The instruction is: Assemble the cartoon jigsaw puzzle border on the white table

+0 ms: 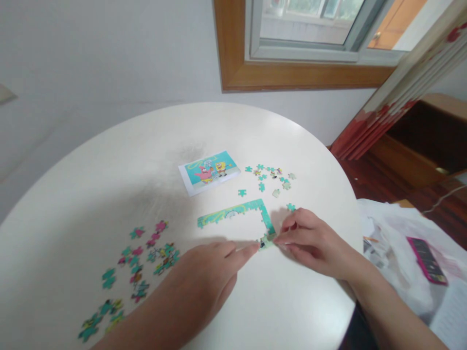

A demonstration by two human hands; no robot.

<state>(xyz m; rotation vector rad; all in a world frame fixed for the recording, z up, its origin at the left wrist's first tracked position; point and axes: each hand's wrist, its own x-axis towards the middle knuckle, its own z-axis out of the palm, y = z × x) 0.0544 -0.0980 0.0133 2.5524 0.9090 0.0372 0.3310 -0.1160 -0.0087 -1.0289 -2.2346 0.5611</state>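
A partly joined jigsaw puzzle [267,221] lies on the white table, with a teal top strip and a right side running down to pale green pieces. My left hand [213,265] reaches in from the left, its index finger stretched out and touching a pale puzzle piece with a dark patch [262,242] at the lower end. At the lower right corner, my right hand [314,240] pinches the edge of a pale green puzzle piece [270,238], partly hidden by the fingertips. Above the strip lies a picture card [209,171] with a pink and a yellow cartoon figure.
Several loose teal and pale pieces [261,186] are scattered at the right of the card. More pink, teal and yellow pieces [135,267] spread over the left of the round table [109,160]. Beyond the right edge, a pink-edged phone [426,260] lies on white plastic.
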